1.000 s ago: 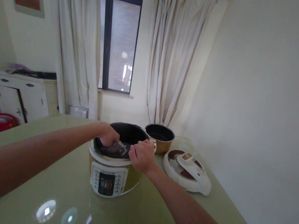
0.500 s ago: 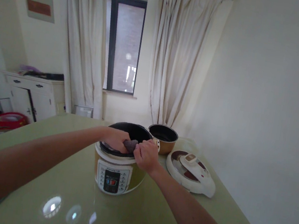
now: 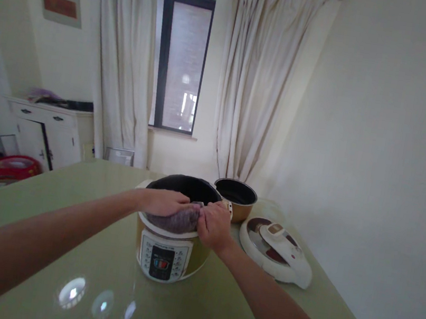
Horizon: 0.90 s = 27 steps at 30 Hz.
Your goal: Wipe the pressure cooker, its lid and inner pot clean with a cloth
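An electric pressure cooker [image 3: 198, 261], with a white control panel on its front, stands lidless on the table. A grey-purple cloth [image 3: 177, 222] is draped over the near side of its rim. My left hand [image 3: 164, 203] reaches across the opening and presses the cloth against the rim, fingers bent over it. Beside it, my right hand [image 3: 216, 225] is closed at the rim's right side, gripping the cloth's end. Some of the fingertips are hidden by the cloth and the hands.
Behind the cooker to the right is a gold inner pot [image 3: 243, 212] with a black inside. The white and brown lid [image 3: 275, 251] lies right of the cooker. All stand on a glossy green table [image 3: 103, 250], close to the right wall. A white cabinet [image 3: 61, 131] is at the back left.
The cloth, bunched between my hands before, is now spread over the near rim. My left hand has flattened and lifted slightly onto it. The view has shifted a little.
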Motion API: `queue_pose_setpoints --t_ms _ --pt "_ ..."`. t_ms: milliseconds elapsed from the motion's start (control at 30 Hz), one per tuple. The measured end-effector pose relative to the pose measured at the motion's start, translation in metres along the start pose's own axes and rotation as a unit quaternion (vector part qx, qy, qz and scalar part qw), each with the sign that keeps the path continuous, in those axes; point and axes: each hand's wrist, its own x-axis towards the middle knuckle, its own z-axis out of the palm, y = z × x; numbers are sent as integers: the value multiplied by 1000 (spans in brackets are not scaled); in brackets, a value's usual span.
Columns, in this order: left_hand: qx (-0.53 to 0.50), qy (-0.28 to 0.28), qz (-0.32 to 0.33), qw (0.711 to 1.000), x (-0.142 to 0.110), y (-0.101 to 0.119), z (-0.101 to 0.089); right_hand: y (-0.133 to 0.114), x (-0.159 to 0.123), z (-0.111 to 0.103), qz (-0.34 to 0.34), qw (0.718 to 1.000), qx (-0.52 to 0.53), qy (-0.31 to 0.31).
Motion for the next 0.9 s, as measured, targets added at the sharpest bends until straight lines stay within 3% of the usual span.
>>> queue_pose_setpoints --t_ms 100,167,267,367,433,533,667,767,900 --pt "100 50 -18 994 -5 10 20 2 -1 1 -8 1000 -2 1" --pt "145 81 -1 986 -11 3 25 2 -1 0 -9 1000 2 -1" --pt "125 86 39 988 -13 -24 19 1 -1 -1 0 1000 2 -3" --pt "68 69 18 995 -3 -52 5 -1 0 -3 10 1000 -2 -7" --pt "68 54 -15 996 4 -57 -2 -3 1 -4 14 1000 -5 -12" --pt "148 20 -27 988 8 -40 -3 -4 2 -5 20 1000 -7 -11" --pt "200 0 11 980 -4 4 12 -2 3 -5 6 1000 9 -5" --pt "214 29 22 976 -15 24 26 0 2 -3 -9 1000 23 3" --pt "235 86 43 967 -25 21 32 2 1 -2 -16 999 30 17"
